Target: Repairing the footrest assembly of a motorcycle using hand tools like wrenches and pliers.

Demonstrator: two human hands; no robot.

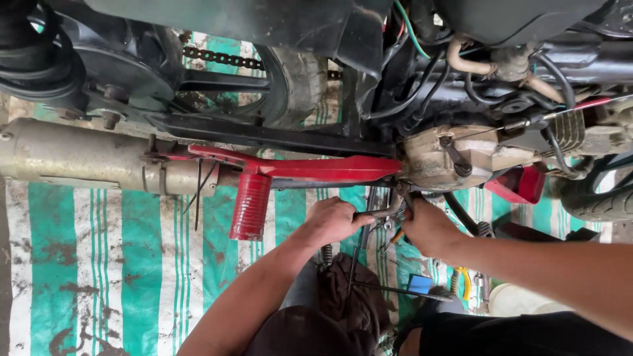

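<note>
Left hand point(330, 221) grip closed on a metal tool point(381, 212); right hand point(428, 227) under the engine point(455, 158), grip state can't tell, fingertips hidden.

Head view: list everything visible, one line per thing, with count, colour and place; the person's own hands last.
motorcycle: one, black, lying across the top
exhaust pipe: one, dull metal, left
red footrest bracket: one, centre, peg hanging down
engine case: one, muddy tan, right of centre
drive chain: one, dark, upper left
striped mat: one, green and white, dirty, underneath
pliers: one, yellow handles, lower right
left hand: gripping a metal tool under the engine
right hand: beside it, at the same spot
</note>
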